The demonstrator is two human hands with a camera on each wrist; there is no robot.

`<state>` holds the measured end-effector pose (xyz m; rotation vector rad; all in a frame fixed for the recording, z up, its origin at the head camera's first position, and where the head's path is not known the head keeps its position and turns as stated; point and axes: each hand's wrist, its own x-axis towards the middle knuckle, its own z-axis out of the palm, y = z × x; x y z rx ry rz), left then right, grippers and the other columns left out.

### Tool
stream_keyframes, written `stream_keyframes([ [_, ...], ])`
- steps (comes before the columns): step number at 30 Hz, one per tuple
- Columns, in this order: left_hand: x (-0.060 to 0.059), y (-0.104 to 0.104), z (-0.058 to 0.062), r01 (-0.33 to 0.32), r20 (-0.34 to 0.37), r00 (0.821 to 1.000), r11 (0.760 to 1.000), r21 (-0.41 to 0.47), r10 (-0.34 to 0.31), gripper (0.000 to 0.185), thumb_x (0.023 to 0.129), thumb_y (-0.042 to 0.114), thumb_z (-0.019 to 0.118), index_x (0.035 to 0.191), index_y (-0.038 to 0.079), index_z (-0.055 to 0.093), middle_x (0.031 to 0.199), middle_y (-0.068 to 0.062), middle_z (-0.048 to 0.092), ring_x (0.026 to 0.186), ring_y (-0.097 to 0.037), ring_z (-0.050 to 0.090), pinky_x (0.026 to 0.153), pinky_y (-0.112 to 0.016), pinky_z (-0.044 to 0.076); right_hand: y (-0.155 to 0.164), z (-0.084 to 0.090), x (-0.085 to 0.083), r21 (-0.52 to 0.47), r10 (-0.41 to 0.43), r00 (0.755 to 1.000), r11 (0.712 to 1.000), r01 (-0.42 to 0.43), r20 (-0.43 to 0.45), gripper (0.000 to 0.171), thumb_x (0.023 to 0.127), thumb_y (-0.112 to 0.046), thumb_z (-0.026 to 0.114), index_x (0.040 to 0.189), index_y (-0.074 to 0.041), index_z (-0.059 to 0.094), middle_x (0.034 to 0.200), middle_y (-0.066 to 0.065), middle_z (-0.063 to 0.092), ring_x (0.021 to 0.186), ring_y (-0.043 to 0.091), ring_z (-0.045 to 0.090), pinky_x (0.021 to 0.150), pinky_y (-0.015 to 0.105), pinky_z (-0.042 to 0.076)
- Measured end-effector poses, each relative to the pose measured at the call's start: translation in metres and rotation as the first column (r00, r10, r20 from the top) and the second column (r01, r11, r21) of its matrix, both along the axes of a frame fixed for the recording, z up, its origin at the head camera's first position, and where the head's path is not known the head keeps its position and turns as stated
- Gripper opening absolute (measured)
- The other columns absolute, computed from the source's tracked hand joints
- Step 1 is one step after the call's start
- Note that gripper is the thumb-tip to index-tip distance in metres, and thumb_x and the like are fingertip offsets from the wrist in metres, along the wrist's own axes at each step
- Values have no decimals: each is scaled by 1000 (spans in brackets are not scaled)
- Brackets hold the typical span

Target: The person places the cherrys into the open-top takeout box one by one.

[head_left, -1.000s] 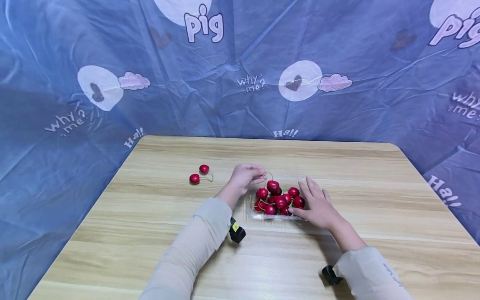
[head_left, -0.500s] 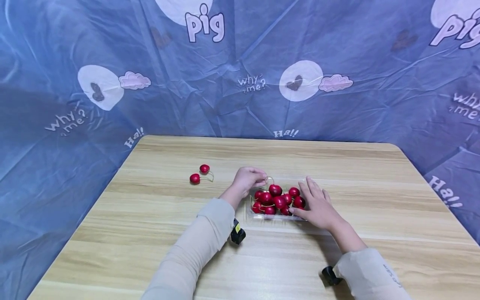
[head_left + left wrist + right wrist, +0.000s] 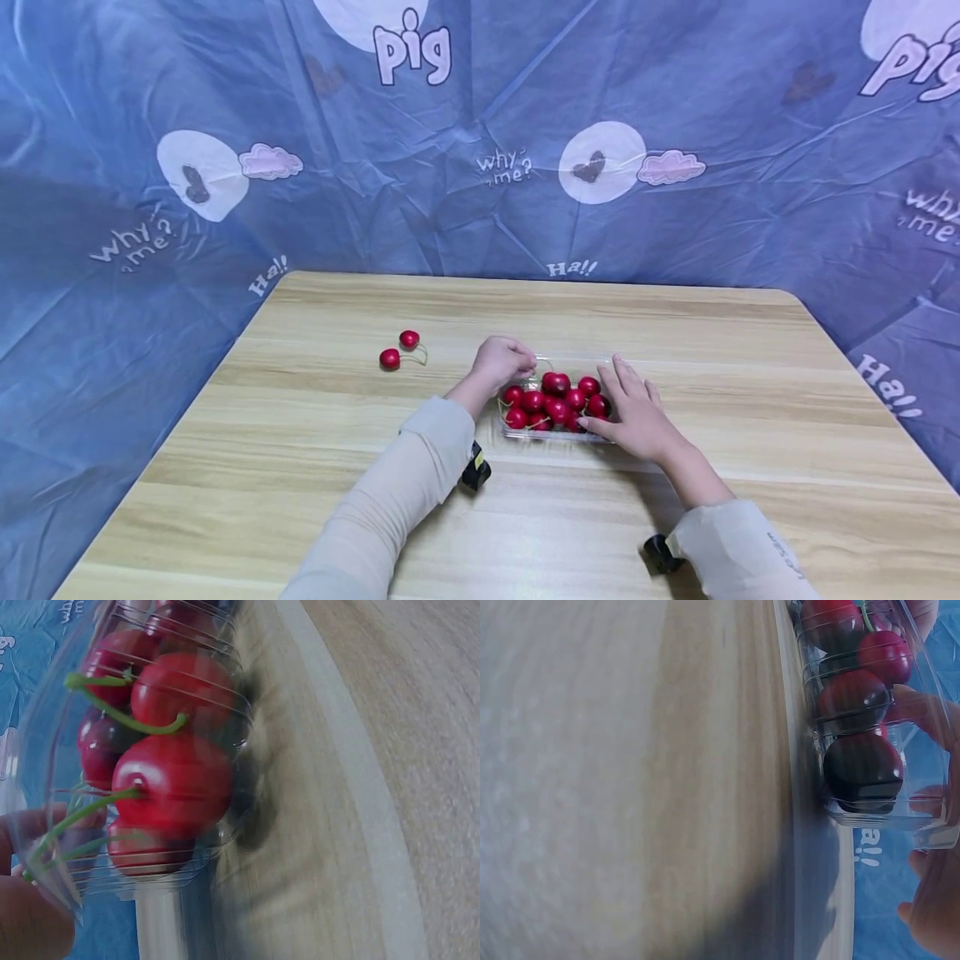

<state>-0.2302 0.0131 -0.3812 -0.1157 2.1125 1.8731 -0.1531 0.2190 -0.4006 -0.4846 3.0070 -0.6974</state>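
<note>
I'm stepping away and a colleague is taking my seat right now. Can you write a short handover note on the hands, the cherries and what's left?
Left hand: fingers curled at the far left corner of the clear plastic tray, seemingly pinching a cherry stem; the grip itself is hidden.
Right hand: open, fingers resting flat against the tray's right side, steadying it.
Cherries in the tray: a heaped pile, middle of the wooden table.
Done: most cherries are in the tray.
Left: two joined cherries lie loose on the table, left of the tray; probably those go in next.

Light wooden table (image 3: 300, 467) — blue cartoon-printed cloth (image 3: 675, 100) (creased) hung behind and beside it.
</note>
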Motion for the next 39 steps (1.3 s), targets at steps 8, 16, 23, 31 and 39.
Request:
stream_keyframes([
  [8, 2, 1, 3, -16, -46, 999, 1000, -25, 14, 10, 75, -4, 59, 82, -10, 63, 72, -17, 63, 54, -11, 58, 60, -23, 54, 1, 2, 1, -2, -8, 1000, 1000, 8, 12, 87, 75, -51, 56, 135, 2, 20, 139, 23, 8, 126, 37, 6, 99, 58, 3],
  [16, 2, 2, 11, -38, -1, 999, 998, -52, 38, 8, 74, -2, 61, 79, -7, 64, 81, -20, 63, 60, -18, 62, 57, -22, 53, 1, 5, 1, 27, -22, 999, 999, 21, 27, 88, 75, -54, 55, 135, 0, 19, 140, 22, 6, 126, 36, 5, 99, 58, 2],
  [23, 0, -6, 18, -49, 7, 999, 998, -39, 49, 13, 75, -3, 60, 85, -9, 62, 85, -22, 62, 63, -19, 62, 63, -26, 54, 0, 7, 0, 38, -25, 999, 999, 24, 29, 87, 75, -51, 56, 135, 1, 19, 140, 22, 6, 126, 37, 5, 99, 58, 2],
  [31, -1, -24, 12, -60, 12, 998, 989, 134, 59, 22, 77, -3, 59, 98, -10, 59, 90, -21, 61, 74, -22, 62, 68, -25, 53, -1, 6, 1, 38, -18, 1000, 999, 18, 9, 87, 75, -51, 57, 134, 2, 21, 139, 24, 7, 126, 37, 6, 98, 59, 3],
  [39, 7, -44, 8, -152, 37, 988, 954, 259, 148, 31, 77, -3, 60, 106, -12, 53, 99, -26, 57, 83, -26, 60, 71, -24, 52, -1, 4, 2, 30, -16, 1000, 999, 16, 16, 89, 75, -55, 54, 134, 2, 21, 139, 24, 7, 126, 38, 7, 98, 59, 3],
])
